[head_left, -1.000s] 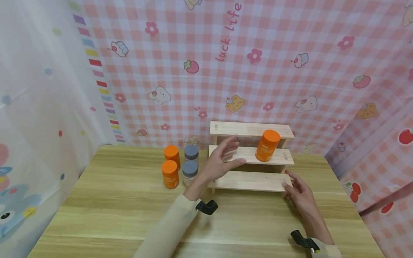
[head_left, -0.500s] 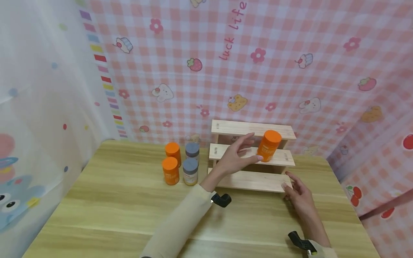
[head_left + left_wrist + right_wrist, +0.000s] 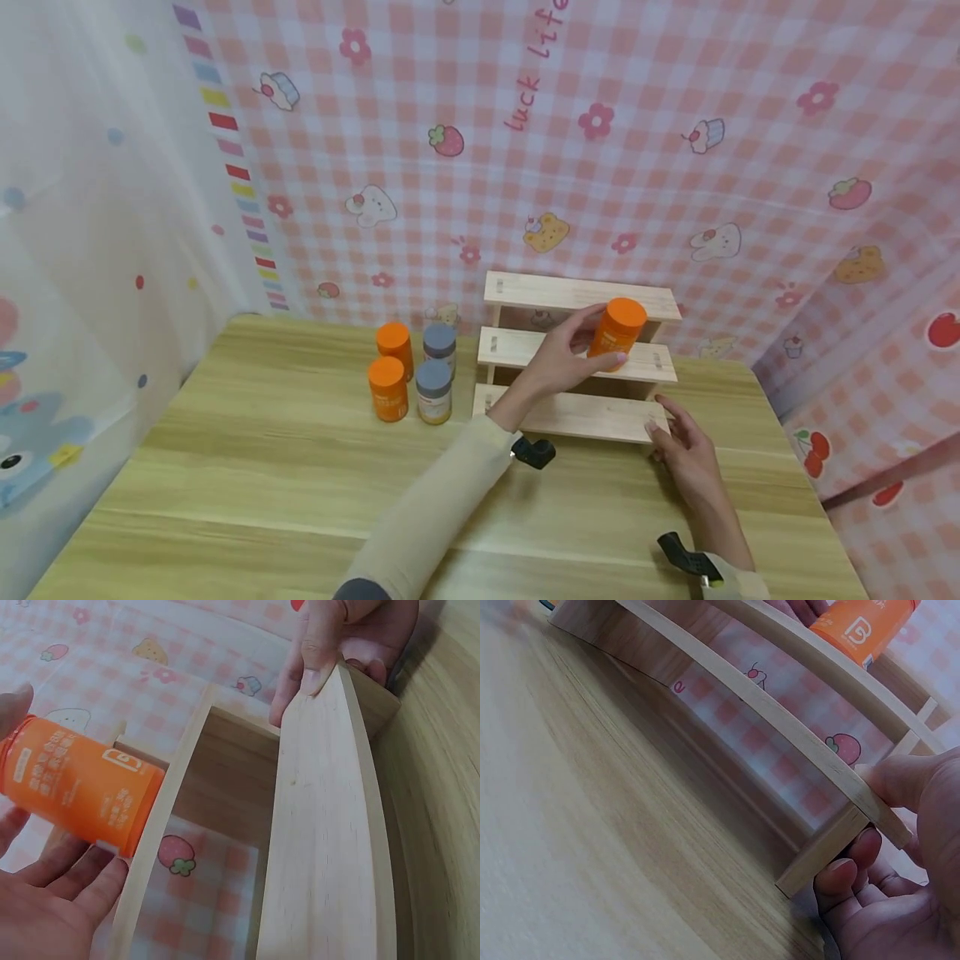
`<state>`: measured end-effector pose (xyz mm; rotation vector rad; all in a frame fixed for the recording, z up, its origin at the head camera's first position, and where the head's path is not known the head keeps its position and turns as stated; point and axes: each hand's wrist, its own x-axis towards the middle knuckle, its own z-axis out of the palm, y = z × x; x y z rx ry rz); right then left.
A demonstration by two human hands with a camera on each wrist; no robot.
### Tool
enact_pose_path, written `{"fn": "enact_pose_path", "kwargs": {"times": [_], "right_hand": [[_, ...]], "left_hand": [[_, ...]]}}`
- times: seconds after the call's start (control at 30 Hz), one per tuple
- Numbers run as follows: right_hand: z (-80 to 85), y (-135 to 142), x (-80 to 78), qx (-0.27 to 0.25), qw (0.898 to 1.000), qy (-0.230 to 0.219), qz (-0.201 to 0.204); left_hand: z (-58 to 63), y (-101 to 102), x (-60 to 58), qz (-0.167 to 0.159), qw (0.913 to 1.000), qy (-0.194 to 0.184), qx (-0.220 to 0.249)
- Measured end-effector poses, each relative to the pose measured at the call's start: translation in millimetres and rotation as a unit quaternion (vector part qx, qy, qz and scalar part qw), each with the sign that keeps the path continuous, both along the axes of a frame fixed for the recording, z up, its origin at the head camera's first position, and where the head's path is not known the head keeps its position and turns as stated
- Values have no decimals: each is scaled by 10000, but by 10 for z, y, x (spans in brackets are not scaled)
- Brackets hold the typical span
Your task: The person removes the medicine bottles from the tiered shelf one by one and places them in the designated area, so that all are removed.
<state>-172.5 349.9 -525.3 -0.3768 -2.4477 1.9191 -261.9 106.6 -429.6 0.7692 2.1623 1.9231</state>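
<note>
An orange pill bottle (image 3: 617, 332) with an orange lid stands on the middle step of a three-tier wooden shelf (image 3: 510, 346). My left hand (image 3: 562, 357) is curled round it, thumb in front and fingers behind. The left wrist view shows the bottle (image 3: 86, 784) between the thumb and the fingers, its base at the step's edge. My right hand (image 3: 686, 454) grips the right end of the lowest step. In the right wrist view, the right thumb lies on top of that board (image 3: 780, 724) and the fingers curl beneath it.
Left of the shelf stand two more orange bottles (image 3: 388, 390) and two grey-lidded bottles (image 3: 434, 393), grouped on the wooden table (image 3: 247, 483). A pink checked curtain (image 3: 420, 208) hangs behind, with a white curtain (image 3: 82, 208) at the left.
My left hand has moved right along the middle step and closed round the orange bottle. My right hand keeps its grip on the lowest step. The head view has shifted slightly.
</note>
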Motion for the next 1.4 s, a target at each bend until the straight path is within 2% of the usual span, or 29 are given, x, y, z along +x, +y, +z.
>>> {"fn": "enact_pose_path", "kwargs": {"times": [0.13, 0.3, 0.5, 0.73, 1.07, 1.27, 1.4], "right_hand": [[-6, 15, 14, -6, 10000, 31, 10], [6, 41, 14, 117, 9999, 16, 5], [17, 34, -24, 207, 9995, 62, 213], [32, 63, -11, 347, 9989, 191, 233], [-40, 44, -26, -50, 9989, 357, 297], [0, 23, -20, 240, 9989, 327, 237], [28, 60, 0, 297, 9992, 185, 184]], "left_hand": [[-15, 99, -41, 135, 9998, 94, -107], [-42, 191, -83, 303, 9986, 387, -204], [-60, 183, -83, 617, 9961, 591, -237], [-47, 183, -34, 634, 9964, 517, -221], [15, 0, 81, 584, 9971, 474, -66], [68, -122, 155, 558, 9976, 370, 158], [61, -179, 212, 552, 9974, 386, 273]]}}
